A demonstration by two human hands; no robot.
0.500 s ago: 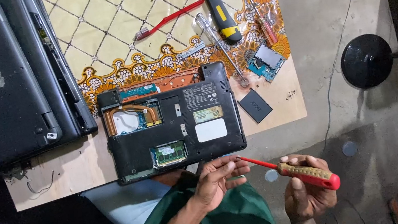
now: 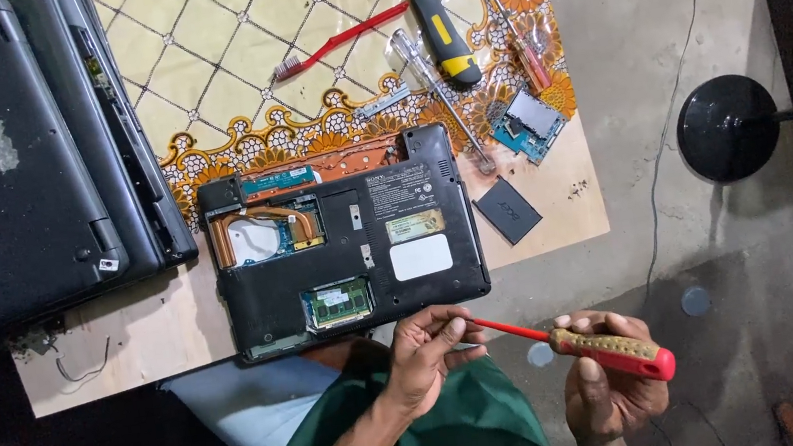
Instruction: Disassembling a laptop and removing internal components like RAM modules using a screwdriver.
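- Concrete floor (image 2: pixel 675 27), low wooden table (image 2: pixel 158 333) with a patterned cloth (image 2: pixel 214 54) over its far part.
- Laptop (image 2: pixel 349 244) lies bottom-up at the table's near edge, covers off, copper pipe and memory slot exposed.
- Screwdriver (image 2: pixel 593 345), red and tan handle, red shaft, held off the table just in front of the laptop's near right corner.
- Right hand (image 2: pixel 613 383): fingers wrapped around the handle.
- Left hand (image 2: pixel 427 350): fingers pinched narrow at the shaft tip, just below the laptop edge; whether they touch the tip, cannot tell.
- Two closed dark laptops (image 2: pixel 26 158) at left.
- Yellow-black tool (image 2: pixel 438 26), red toothbrush (image 2: pixel 339 43), small board (image 2: pixel 528 124) on the cloth.
- Black round base (image 2: pixel 728 127) on the floor at right.
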